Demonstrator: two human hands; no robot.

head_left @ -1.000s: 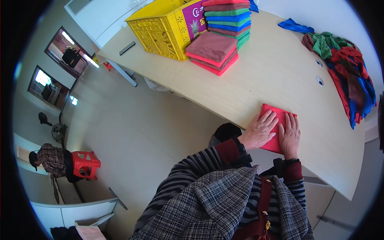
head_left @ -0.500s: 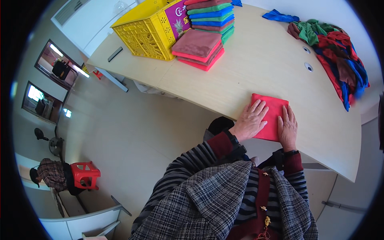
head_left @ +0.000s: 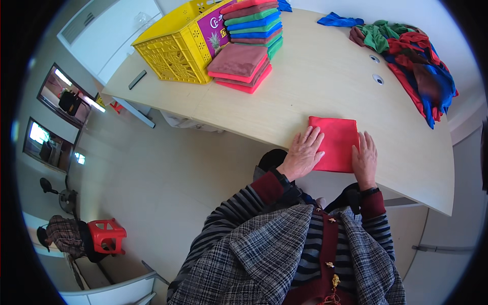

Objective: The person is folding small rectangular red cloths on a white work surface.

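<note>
Head camera: both hands lie flat at a folded red cloth on the table's near edge

In the head view, the folded red cloth (head_left: 337, 143) makes a neat square on the pale wood-topped table (head_left: 300, 94), its lower side close to the edge nearest the wearer. The left hand (head_left: 303, 152) rests palm down over the cloth's left side, fingers straight and slightly spread. The right hand (head_left: 365, 158) is at the opposite side, fingers extended along the right edge and thumb against it. Neither hand pinches anything; how hard they press, I cannot tell. Both wrists carry dark bands below maroon cuffs.

Farther along the table to the left stands a yellow plastic crate (head_left: 175, 58) with a purple label showing a pineapple. Just beside it rises a tall stack of folded cloths (head_left: 254, 24) in green, blue, brown and red, and in front of that sits a short stack of brown and red cloths (head_left: 238, 65). A slim dark bar (head_left: 137, 80) lies left of the crate. Toward the far right, loose crumpled cloths (head_left: 419, 63) are heaped in red, blue, green and brown, near two round cable grommets (head_left: 377, 79). On the room's left, a person in a plaid top (head_left: 65, 236) is at a red plastic stool (head_left: 108, 236), near a fan (head_left: 67, 201).
</note>
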